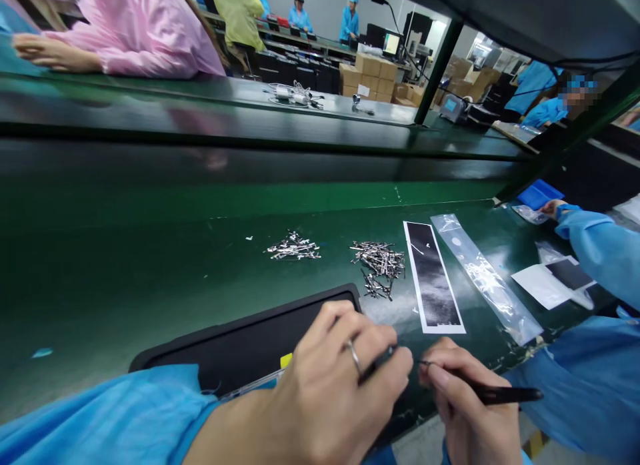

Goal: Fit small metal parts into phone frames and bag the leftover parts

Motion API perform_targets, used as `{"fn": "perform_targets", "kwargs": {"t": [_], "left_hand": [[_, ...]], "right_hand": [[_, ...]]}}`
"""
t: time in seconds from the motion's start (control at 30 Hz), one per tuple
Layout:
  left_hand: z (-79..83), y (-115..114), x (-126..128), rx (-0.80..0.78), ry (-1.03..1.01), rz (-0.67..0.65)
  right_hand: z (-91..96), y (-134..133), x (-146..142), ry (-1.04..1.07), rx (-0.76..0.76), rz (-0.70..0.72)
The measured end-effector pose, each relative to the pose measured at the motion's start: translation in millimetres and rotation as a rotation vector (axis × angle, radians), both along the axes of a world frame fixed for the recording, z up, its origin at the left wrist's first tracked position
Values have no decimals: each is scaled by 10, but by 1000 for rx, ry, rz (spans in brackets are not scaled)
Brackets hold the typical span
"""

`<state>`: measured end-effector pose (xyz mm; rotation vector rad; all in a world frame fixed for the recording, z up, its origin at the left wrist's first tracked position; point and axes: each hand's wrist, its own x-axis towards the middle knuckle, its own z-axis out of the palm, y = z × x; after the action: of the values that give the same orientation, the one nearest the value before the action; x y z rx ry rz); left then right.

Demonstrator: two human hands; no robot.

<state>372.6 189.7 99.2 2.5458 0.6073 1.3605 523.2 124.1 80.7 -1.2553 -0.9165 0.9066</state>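
Closest to us, our left hand (340, 391), with a plain metal ring (354, 355) on one finger, is curled narrow and pinches a small dark piece (383, 359) between thumb and forefinger. Just beside it our right hand (467, 411) is closed in a pen grip on slim black tweezers (493, 392), whose tips point at that piece, right at the near edge of the green bench (125, 271). Under our left wrist lies a flat black tray (240, 348) with rounded corners and a matt surface. It carries a small yellow label (285, 360), too small for us to read. Beyond the tray the bench is smooth and slightly glossy, with wide bare room to the left. Two loose heaps of thin shiny metal pins sit further out, a left heap (294, 247) and a right heap (380, 263), set apart from each other. Right of them lies a long black strip (433, 281) with a white border, and beside it a long crinkled clear bag (487, 281). A white sheet (537, 285) lies near the right edge, by a co-worker's blue sleeve (605, 251). Across the bench a person's pink sleeve (145, 35) rests on the far rail, and brown cardboard boxes (375, 71) are stacked behind; any print on them is too small for us to read.
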Motion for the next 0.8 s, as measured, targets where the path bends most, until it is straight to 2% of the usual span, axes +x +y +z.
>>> {"fn": "perform_targets", "kwargs": {"t": [0.1, 0.2, 0.27, 0.37, 0.47, 0.57, 0.63, 0.8], "left_hand": [[46, 31, -76, -430, -128, -20], [53, 55, -109, -864, -210, -120], [52, 57, -124, -1054, -271, -157], [68, 58, -182, -1188, -388, -131], [99, 77, -303, -1132, -352, -130], [120, 96, -453, -895, -123, -113], [122, 95, -541, -762, 16, -92], [100, 83, -685, -430, 215, -27]], "right_hand": [[-5, 38, -87, 48, 93, -95], [-62, 105, -209, -74, 216, -53], [-104, 150, -298, -148, 240, -31], [-112, 198, -392, -234, 221, 44], [-23, 232, -407, -366, 183, 151], [120, 278, -398, -568, 224, 167], [210, 318, -413, -678, 259, 229], [340, 404, -487, -678, 285, 459]]}}
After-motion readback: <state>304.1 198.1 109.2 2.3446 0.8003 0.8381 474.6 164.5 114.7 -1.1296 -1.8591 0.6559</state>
